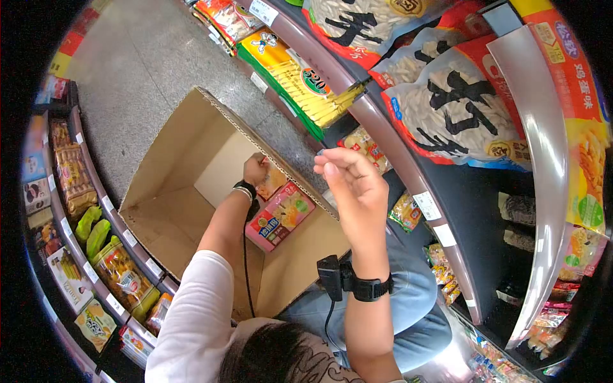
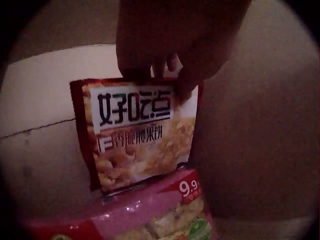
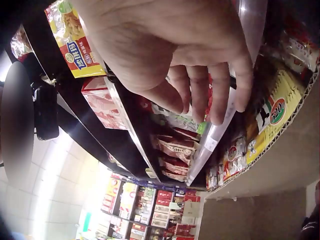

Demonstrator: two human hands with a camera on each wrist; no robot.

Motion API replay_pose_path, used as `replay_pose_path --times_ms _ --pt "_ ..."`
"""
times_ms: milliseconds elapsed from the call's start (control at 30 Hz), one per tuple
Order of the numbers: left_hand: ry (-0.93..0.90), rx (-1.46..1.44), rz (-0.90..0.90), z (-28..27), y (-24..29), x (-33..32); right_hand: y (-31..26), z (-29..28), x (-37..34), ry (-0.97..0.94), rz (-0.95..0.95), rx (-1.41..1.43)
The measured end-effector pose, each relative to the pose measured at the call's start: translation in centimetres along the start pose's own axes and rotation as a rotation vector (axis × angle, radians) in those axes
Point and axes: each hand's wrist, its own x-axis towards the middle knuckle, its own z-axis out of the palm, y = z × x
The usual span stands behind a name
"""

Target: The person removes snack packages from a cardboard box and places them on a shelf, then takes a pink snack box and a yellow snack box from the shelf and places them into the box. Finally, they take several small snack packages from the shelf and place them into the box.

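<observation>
My left hand (image 1: 257, 170) reaches down into a large open cardboard box (image 1: 156, 214). In the left wrist view the fingers of my left hand (image 2: 182, 37) pinch the top edge of a red and white biscuit packet (image 2: 142, 137) with a nut picture on it. Beside it in the box stands a pink snack box (image 1: 281, 217), whose top (image 2: 142, 210) shows below the packet. My right hand (image 1: 356, 188) hangs in the air over the box's right edge, holding nothing, with its fingers loosely bent (image 3: 200, 90).
To the right, a shelf (image 1: 408, 172) bears large white and red bags (image 1: 453, 102) and a yellow pack (image 1: 297, 76). At the left, a lower shelf (image 1: 96, 172) holds snacks and a jar (image 1: 124, 274). Grey floor (image 1: 153, 51) lies beyond the box.
</observation>
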Motion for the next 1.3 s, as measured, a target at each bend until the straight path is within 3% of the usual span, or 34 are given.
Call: replay_pose_path --times_ms 100,233,333,433,533,567,667,767,867,967,1067,1167,1300 --pt "0.014 -0.188 -0.019 -1.1 0.4 -1.7 0.3 -0.1 0.2 0.001 -0.021 0.014" --pt "-0.306 0.335 -0.239 -3.1 2.6 -2.5 0.5 0.0 0.2 0.005 -0.02 0.011" --pt "-0.132 -0.109 -0.327 -2.3 1.2 -3.7 0.5 -0.3 0.0 0.014 -0.032 -0.023" --pt "0.044 -0.34 -0.254 0.1 -2.9 -4.1 0.4 -0.4 -0.4 0.033 -0.053 -0.018" --pt "-0.076 -0.755 -0.3 -1.5 -1.8 -4.1 0.3 -0.7 -0.7 0.04 -0.048 0.028" --pt "-0.063 -0.738 -0.3 -2.1 -1.2 -4.2 0.5 -0.7 -1.0 0.044 -0.038 0.053" --pt "-0.001 -0.601 -0.305 -6.9 5.1 -4.8 1.4 -0.4 -1.8 0.043 -0.063 0.068" --pt "0.172 -0.629 -0.311 -8.9 7.2 -4.6 2.4 0.3 -3.0 0.014 -0.118 -0.012" --pt "0.214 -0.783 -0.435 -13.7 13.1 -5.3 0.7 0.7 -5.3 -0.032 -0.157 -0.157" --pt "0.441 -0.786 -0.326 -16.3 17.3 -5.8 -0.1 0.3 -7.6 0.005 -0.227 -0.201" --pt "0.48 -0.894 -0.226 -18.9 21.4 -7.5 -0.8 -1.2 -10.3 0.046 -0.286 -0.2" --pt "0.472 -0.931 -0.093 -20.9 27.3 -10.0 -2.0 -3.6 -13.0 0.117 -0.332 -0.161" --pt "0.159 -1.043 0.103 -22.7 37.8 -15.1 -5.3 -7.8 -17.4 0.272 -0.406 -0.028"
